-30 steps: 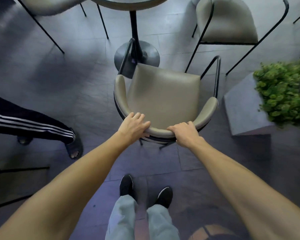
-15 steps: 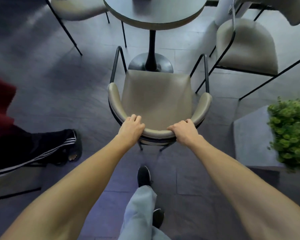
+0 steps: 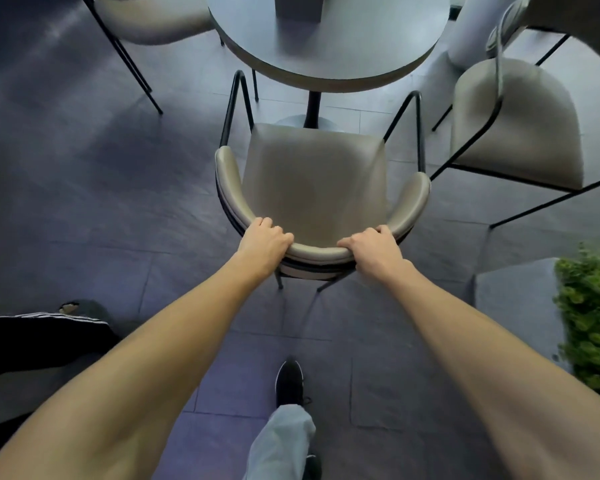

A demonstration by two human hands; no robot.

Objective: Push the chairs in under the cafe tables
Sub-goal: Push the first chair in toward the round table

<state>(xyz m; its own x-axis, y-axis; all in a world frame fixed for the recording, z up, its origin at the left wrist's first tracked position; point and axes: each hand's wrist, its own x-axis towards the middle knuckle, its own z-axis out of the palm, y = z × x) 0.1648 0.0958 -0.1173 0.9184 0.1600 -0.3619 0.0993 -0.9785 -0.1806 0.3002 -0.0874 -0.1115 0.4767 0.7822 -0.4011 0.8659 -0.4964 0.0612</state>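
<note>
The floor (image 3: 84, 209) is dark grey stone tile with visible joints, open and bare to the left of the work area. A round grey tabletop (image 3: 329, 39) on a single black post occupies the far centre; its near edge overhangs the space just beyond the chair being handled. A dark blurred object stands on the tabletop at the far edge of view; it cannot be identified.

The chair (image 3: 314, 188), beige padded seat with curved backrest and black metal frame, stands at the centre, facing the tabletop. The front edge of its seat lies just short of the near tabletop rim, so the seat is not yet under the tabletop. Its two front arm loops rise either side of the table post, the left one close to the tabletop rim.

A second chair (image 3: 516, 123) stands to the far right, near the handled chair's right arm loop, with a narrow gap between the frames. A third chair (image 3: 153, 19) stands at the far left, well apart. A grey planter block with green foliage (image 3: 589, 313) sits near right, limiting room on that side.

A second person's leg in dark striped trousers (image 3: 42, 337) extends in from the near left, apart from the chair.

The left hand (image 3: 265, 242) is clenched over the left part of the backrest. The right hand (image 3: 373, 245) grasps the right part of the backrest. Both arms are extended. One black shoe (image 3: 289, 381) is planted on the floor behind the chair.
</note>
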